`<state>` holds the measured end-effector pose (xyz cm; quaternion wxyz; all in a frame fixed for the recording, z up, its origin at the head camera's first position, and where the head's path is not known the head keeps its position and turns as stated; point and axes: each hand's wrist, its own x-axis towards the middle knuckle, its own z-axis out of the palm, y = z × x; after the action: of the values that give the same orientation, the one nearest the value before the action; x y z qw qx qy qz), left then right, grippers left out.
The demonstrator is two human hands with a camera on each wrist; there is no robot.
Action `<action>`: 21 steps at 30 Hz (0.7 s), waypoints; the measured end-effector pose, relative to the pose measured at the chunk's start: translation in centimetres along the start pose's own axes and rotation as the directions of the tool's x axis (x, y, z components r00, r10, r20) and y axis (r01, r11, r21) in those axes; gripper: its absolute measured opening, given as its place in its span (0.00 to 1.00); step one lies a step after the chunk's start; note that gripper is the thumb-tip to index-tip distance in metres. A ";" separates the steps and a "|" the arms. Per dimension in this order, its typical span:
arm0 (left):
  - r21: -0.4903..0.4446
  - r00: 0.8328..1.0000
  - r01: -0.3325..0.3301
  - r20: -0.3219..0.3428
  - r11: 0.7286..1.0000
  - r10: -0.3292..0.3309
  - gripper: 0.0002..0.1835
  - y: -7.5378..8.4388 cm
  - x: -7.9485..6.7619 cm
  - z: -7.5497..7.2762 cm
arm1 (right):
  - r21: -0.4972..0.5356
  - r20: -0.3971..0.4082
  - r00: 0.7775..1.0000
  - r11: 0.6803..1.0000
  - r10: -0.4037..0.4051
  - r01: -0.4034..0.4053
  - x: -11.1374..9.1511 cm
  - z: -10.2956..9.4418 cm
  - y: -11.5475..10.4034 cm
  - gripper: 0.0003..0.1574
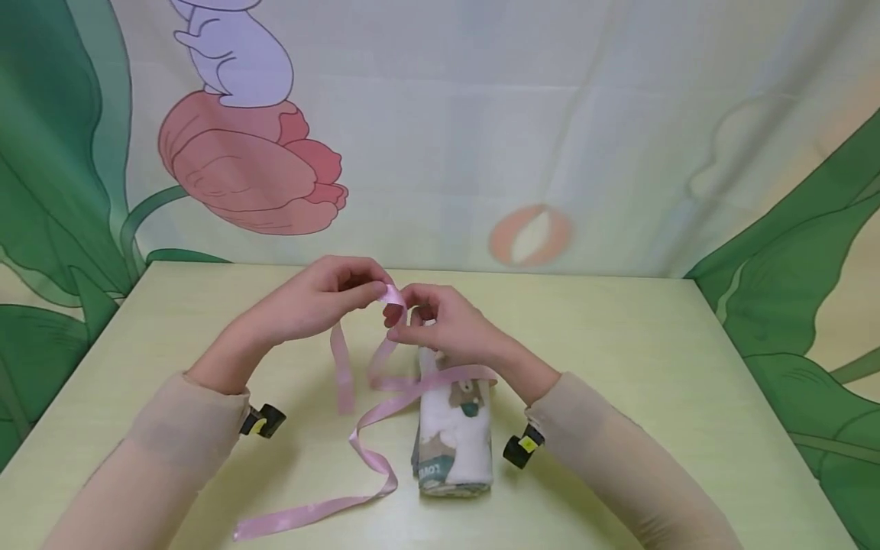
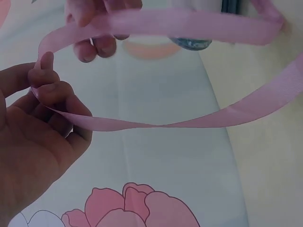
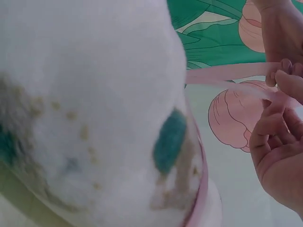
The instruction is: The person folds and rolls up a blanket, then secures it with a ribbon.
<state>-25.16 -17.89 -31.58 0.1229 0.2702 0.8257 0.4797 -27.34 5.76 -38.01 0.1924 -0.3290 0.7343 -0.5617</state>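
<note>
My left hand [image 1: 330,298] pinches a loop of pink ribbon [image 2: 118,124] between thumb and fingers, raised above the table. Close beside it, my right hand [image 1: 447,325] pinches the same ribbon with its fingertips. Below the right hand lies a folded white towel [image 1: 457,435] with brown and green bear patterns. The ribbon wraps across the towel's upper part, and one long tail winds over the table toward the front left. Another end dangles under the left hand. In the right wrist view the towel [image 3: 104,94] fills the left side, both hands [image 3: 279,156] at the right edge.
The pale yellow table [image 1: 605,344] reaches back to a printed curtain [image 1: 426,153] with a tulip, a rabbit and green leaves. A black wrist camera [image 1: 263,420] sits below the left sleeve, another [image 1: 524,445] below the right.
</note>
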 end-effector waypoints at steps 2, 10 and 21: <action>0.006 1.000 0.002 -0.008 1.000 -0.002 0.10 0.1 0.0 0.2 | 0.025 -0.016 1.000 1.000 -0.002 0.002 -0.1 0.0 -0.1 0.07; 0.020 0.999 0.050 -0.009 0.999 -0.050 0.11 -0.7 -0.2 0.6 | 0.061 -0.058 0.998 0.998 -0.005 0.008 -1.4 -1.2 -1.2 0.07; -0.015 0.975 0.106 0.196 0.994 -0.101 0.13 -3.5 -0.9 0.6 | -0.052 -0.120 0.993 0.999 -0.021 0.015 -5.9 -4.2 -1.9 0.09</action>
<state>-25.34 -19.34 -34.90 0.2317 0.2709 0.8165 0.4542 -25.42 12.50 -35.52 0.1343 -0.3056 0.7556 -0.5636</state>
